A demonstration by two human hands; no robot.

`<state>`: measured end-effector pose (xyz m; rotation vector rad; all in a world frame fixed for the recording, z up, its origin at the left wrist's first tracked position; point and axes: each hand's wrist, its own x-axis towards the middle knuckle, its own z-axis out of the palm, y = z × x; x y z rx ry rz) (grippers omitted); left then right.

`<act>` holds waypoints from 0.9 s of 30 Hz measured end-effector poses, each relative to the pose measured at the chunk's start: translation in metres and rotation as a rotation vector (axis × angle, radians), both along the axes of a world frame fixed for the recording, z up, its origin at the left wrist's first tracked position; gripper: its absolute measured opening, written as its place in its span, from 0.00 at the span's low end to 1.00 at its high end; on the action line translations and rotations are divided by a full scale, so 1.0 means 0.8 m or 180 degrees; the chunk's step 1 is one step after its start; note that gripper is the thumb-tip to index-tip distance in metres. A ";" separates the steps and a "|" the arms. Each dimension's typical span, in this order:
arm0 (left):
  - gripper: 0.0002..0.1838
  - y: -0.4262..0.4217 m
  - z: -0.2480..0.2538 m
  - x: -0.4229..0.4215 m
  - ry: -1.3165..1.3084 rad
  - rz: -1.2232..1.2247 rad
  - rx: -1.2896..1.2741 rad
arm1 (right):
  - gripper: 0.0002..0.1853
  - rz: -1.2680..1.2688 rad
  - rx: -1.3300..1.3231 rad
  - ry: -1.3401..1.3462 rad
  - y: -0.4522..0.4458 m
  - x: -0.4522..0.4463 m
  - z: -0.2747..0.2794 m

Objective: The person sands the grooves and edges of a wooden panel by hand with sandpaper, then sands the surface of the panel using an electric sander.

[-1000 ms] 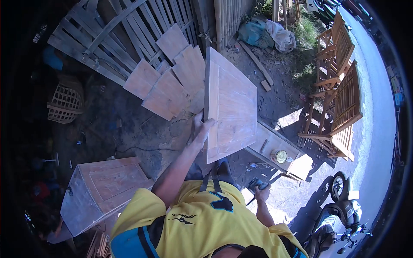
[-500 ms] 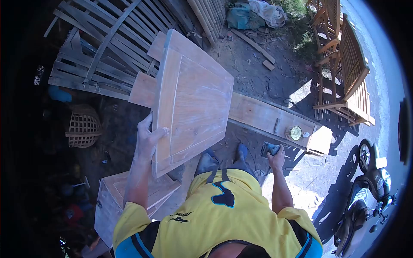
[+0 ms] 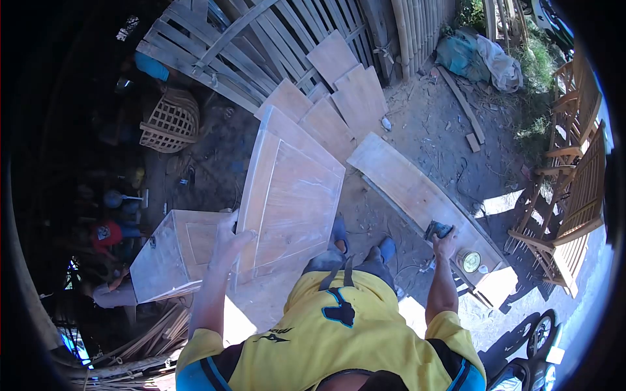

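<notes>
My left hand [image 3: 233, 236] is closed round the left edge of a framed wooden panel [image 3: 297, 195], its thumb on the front face. The panel is tilted up, with pale dust on it. My right hand [image 3: 446, 242] is wrapped round a dark, boxy palm sander [image 3: 437, 230], over the long wooden bench [image 3: 404, 179]. Whether the sander touches the bench top, I cannot tell. Near that hand, a round tin [image 3: 469, 260] stands on the bench.
Several loose boards [image 3: 358, 98] lean by a slatted fence [image 3: 261, 45]. A wooden cabinet [image 3: 156, 267] stands at left, with another person's hand [image 3: 119, 279] beside it. A woven basket [image 3: 171, 124] is farther back. Slatted chairs [image 3: 574, 195] and a motorbike [image 3: 531, 358] are at right.
My view has turned left. My right hand has carried the sander from beside the bench to over its top. The panel has lowered slightly, still in my left hand.
</notes>
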<state>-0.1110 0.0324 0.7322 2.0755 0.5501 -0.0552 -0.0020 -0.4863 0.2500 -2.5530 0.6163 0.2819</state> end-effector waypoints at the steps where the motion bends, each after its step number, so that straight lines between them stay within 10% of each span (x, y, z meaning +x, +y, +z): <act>1: 0.28 0.006 -0.010 -0.008 0.0036 0.0142 0.0028 | 0.55 0.0003 -0.0076 0.0042 -0.001 0.009 -0.002; 27: 0.25 0.087 -0.244 -0.159 0.1609 0.0419 0.1585 | 0.50 0.0277 -0.0319 0.0738 0.019 0.097 -0.022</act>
